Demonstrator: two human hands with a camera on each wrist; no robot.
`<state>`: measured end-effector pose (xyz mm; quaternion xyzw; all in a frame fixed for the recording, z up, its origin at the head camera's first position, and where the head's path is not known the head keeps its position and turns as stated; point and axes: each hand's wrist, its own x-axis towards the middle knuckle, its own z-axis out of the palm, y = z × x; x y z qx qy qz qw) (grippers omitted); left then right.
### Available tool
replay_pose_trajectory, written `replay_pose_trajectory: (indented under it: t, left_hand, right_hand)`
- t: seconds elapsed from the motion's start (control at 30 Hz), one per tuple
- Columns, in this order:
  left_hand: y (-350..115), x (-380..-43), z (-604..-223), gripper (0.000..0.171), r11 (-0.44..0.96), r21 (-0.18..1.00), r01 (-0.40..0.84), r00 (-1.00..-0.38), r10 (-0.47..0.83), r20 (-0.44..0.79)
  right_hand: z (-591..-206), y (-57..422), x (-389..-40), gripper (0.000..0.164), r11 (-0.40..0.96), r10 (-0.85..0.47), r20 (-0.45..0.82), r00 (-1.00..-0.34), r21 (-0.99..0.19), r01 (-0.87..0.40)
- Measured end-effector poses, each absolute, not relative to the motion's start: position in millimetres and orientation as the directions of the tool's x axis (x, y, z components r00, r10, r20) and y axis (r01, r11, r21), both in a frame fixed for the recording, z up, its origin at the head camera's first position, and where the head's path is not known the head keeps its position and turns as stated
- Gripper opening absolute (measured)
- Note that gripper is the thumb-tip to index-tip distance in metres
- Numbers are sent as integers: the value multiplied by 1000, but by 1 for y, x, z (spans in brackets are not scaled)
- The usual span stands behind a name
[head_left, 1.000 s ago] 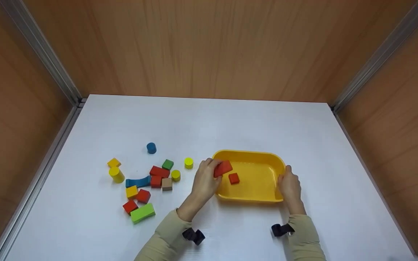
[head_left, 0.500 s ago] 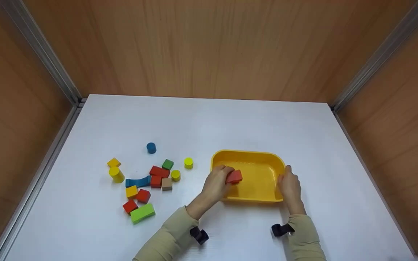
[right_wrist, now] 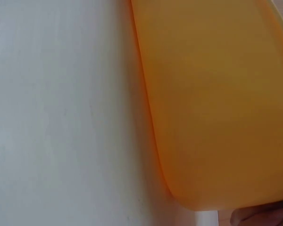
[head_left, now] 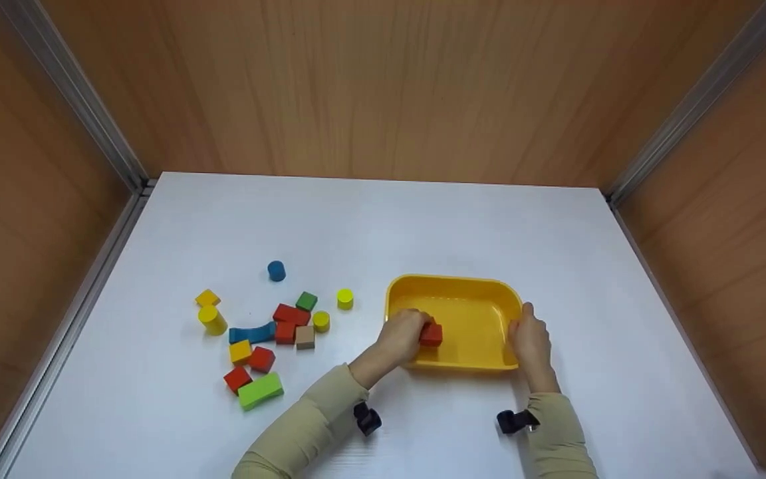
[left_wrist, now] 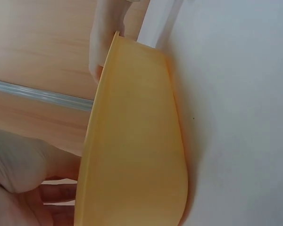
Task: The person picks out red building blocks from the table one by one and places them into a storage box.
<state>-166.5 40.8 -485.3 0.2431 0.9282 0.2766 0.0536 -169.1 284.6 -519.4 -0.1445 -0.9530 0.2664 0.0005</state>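
Note:
In the head view my left hand [head_left: 404,337] reaches over the near left side of a yellow plastic tray [head_left: 469,285]. Its fingers hold a red toy block [head_left: 431,335] low inside, and a second red block there is mostly hidden behind it. From the left wrist view, the tray's outer wall [left_wrist: 132,132] covers the fingertips and the block. My right hand [head_left: 530,342] grips the tray's right rim, thumb side up. The right wrist view shows mostly tray wall [right_wrist: 217,103], with a bit of the right fingers [right_wrist: 259,216] at the lower corner.
Left of the tray lie scattered blocks, among them a light green bar [head_left: 260,391], a blue curved block [head_left: 253,334], a tan cube [head_left: 305,337] and a yellow cylinder [head_left: 212,320]. A blue cylinder [head_left: 276,271] stands farther back. Wooden panels [head_left: 383,93] enclose the white table [head_left: 383,226].
My left hand has carried the red block rightward over the rim and down into the tray, toward its near side. The right hand has stayed on the rim.

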Motion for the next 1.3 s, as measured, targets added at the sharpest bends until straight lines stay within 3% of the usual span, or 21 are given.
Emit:
replay_pose_trajectory:
  t: [0.6,1.3]
  left_hand:
    - [46,-173,-499,10,799,342,495,-846,532,-18]
    - [47,-175,-501,7,790,316,525,-817,572,-73]
  right_hand:
    - [-521,284,-169,24,835,259,-19,-966,-498,234]
    - [-519,284,-170,31,812,283,-75,-956,-512,280]
